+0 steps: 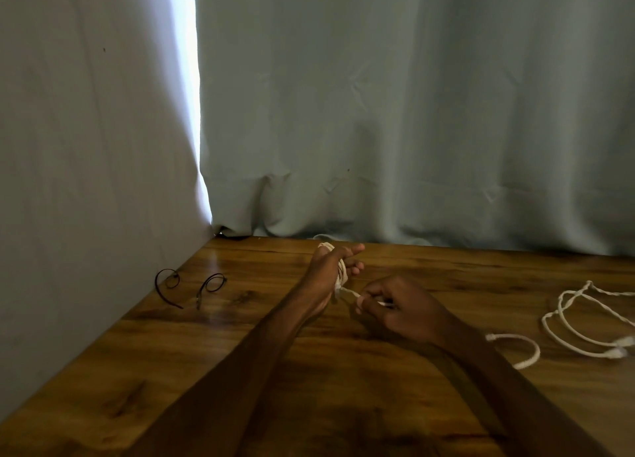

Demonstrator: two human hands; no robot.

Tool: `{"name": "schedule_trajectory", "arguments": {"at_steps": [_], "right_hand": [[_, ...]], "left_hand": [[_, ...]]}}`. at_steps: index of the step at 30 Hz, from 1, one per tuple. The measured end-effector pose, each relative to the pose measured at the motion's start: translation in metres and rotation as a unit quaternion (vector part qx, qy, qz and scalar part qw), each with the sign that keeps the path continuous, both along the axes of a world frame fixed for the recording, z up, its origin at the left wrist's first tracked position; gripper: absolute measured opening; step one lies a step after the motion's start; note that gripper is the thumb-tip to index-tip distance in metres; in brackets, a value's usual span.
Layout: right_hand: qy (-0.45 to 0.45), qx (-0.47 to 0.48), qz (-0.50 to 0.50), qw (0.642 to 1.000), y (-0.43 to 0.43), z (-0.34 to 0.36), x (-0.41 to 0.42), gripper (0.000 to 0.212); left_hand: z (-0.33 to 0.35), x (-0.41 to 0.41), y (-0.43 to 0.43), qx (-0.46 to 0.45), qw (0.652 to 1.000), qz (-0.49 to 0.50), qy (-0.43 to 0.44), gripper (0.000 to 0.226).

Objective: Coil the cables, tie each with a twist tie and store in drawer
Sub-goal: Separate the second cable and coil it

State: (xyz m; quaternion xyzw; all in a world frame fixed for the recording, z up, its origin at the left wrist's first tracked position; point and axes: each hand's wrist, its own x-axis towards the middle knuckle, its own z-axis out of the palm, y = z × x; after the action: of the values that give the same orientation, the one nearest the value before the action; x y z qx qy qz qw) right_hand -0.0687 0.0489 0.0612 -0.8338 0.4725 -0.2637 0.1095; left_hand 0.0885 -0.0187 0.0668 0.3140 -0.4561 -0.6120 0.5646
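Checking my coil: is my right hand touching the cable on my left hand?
Touching. Head view shows the right hand pinching the cable leading from the left hand.

Loose cable (561, 302) off the right edge; tail of wound cable (341, 271) inside fingers (370, 301) of right hand (407, 310).
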Motion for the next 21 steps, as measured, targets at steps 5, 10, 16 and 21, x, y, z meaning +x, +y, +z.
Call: {"name": "schedule_trajectory", "arguments": {"at_steps": [5, 10, 16, 21], "right_hand": [[-0.054, -0.007, 0.017, 0.998, 0.008, 0.009, -0.003, 0.023], [-0.055, -0.074, 0.034, 0.995, 0.012, 0.013, -0.003, 0.020], [-0.031, -0.104, 0.033, 0.994, 0.008, 0.011, -0.003, 0.027], [-0.060, -0.154, 0.004, 0.986, 0.003, 0.010, -0.007, 0.018]], "left_hand": [[-0.007, -0.003, -0.001, -0.017, 0.999, -0.013, -0.044, 0.005], [-0.012, -0.008, 0.000, -0.054, 0.993, -0.016, -0.101, 0.006], [-0.018, -0.007, 0.005, -0.091, 0.977, -0.026, -0.192, 0.024], [-0.017, -0.010, 0.017, -0.081, 0.969, -0.111, -0.206, 0.035]]}}
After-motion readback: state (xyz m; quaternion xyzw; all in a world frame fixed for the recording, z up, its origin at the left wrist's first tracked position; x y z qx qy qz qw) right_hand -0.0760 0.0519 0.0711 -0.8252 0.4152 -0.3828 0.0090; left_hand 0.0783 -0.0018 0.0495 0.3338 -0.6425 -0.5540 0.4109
